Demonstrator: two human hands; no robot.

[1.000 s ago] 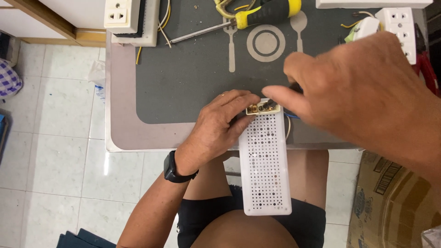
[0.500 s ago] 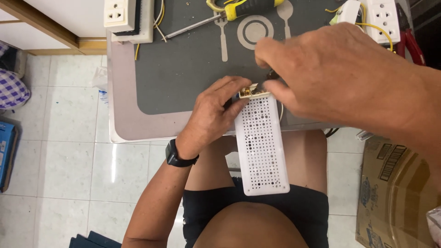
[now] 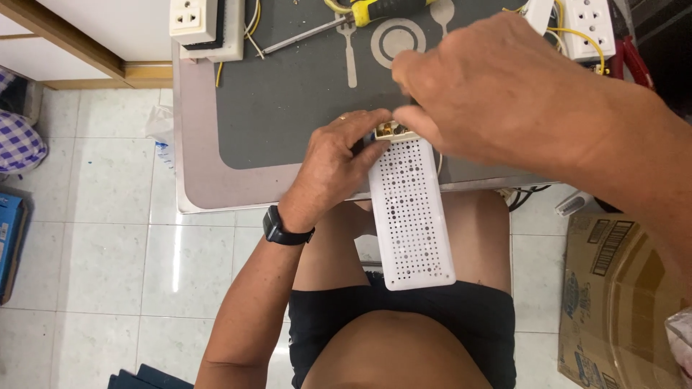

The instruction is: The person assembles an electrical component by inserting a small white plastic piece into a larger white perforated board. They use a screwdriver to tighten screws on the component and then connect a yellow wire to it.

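White perforated strip (image 3: 411,216) lies frame centre, leaning off the table (image 3: 288,115) edge. Left hand (image 3: 339,162) fingers clamp its top; right hand (image 3: 497,86) fingers pinch the brass end. Best: brace firmly, work in small motions.

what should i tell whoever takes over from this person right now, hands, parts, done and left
Left hand: grips the top end of the long white perforated plastic casing, steadying it at the table edge.
Right hand: fingertips pinch at the small brass-coloured fitting in the casing's open top end.
Casing: slopes from the grey table mat down onto the lap.
Yellow-handled screwdriver lies unused on the mat.
Done: cannot tell.
Left: the fitting looks unfinished.
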